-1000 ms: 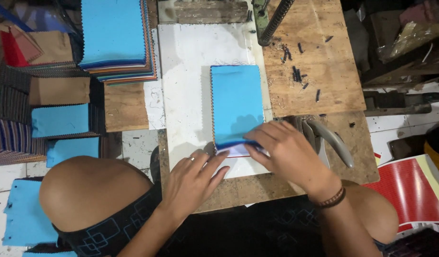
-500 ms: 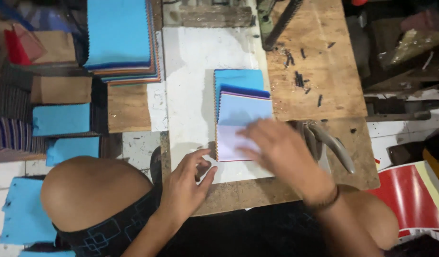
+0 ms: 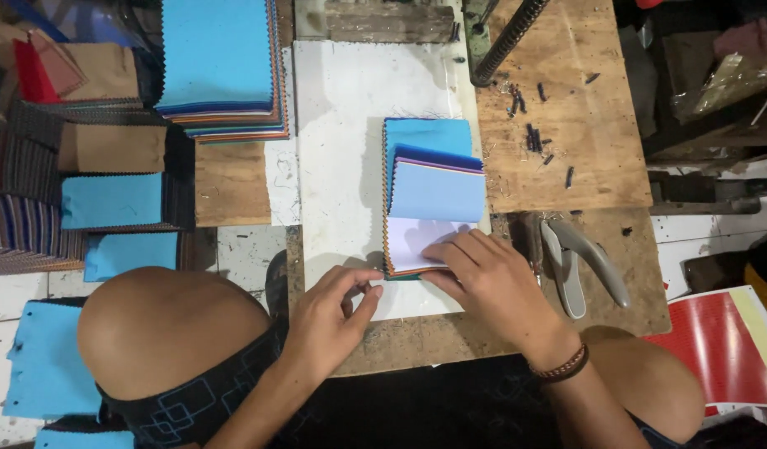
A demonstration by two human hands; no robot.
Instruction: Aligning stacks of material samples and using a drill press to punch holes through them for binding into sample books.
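Note:
A stack of fabric swatches (image 3: 433,191) with zigzag-cut edges lies on a white sheet (image 3: 342,125) on the wooden table. Its leaves are fanned: bright blue at the far end, then purple, light blue and a pale leaf nearest me. My right hand (image 3: 492,278), with a beaded bracelet on the wrist, presses its fingers on the near end of this stack. To its left, my left hand (image 3: 329,312) rests at the white sheet's near edge. Its thumb and forefinger are pinched together, with nothing visible between them.
A tall pile of blue-topped swatches (image 3: 221,66) stands at the back left, with more blue and brown pieces (image 3: 109,199) beside it. A grey hand tool (image 3: 583,266) lies right of my right hand. A metal spring post (image 3: 508,41) and dark scraps (image 3: 533,133) sit further back.
The stack showed only its blue top leaf. My right hand has swept over it, and the leaves now lie fanned with the pale one exposed. My left hand has curled and drawn back slightly.

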